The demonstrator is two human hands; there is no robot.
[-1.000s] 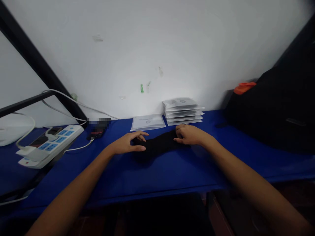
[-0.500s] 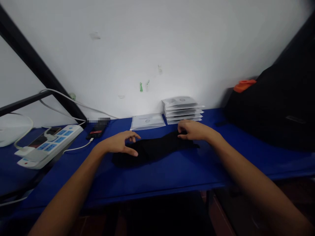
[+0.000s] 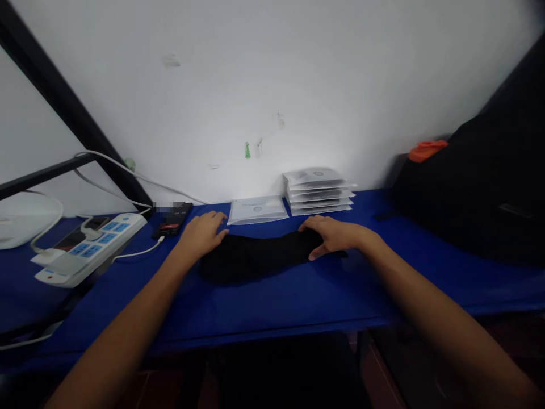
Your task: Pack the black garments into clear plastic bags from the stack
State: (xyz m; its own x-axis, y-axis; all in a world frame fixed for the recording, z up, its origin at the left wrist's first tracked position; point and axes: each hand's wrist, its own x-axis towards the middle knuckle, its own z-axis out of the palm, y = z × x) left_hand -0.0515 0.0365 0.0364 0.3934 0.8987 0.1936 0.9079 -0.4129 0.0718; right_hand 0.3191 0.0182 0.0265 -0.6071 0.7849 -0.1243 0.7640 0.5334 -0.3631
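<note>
Grip's loose on both: your left hand point(image 3: 201, 234) is spread at the left end of the black cloth point(image 3: 259, 258); your right hand point(image 3: 334, 233) straddles its right end, thumb apart from fingers. Cloth lies between the tabletop point(image 3: 264, 309)'s front and back edges. 1 pouch point(image 3: 258, 211) and a pouch stack point(image 3: 319, 190) line the back edge.

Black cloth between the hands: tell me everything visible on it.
The black cloth looks like soft, plain fabric; the dark image hides any seams. It lies lengthwise across the blue table, its far edge dipping mid-length, its left end broad. The right hand is over its right end, a small tip showing beyond. The left hand is at its far left corner; contact there is unclear.
</note>
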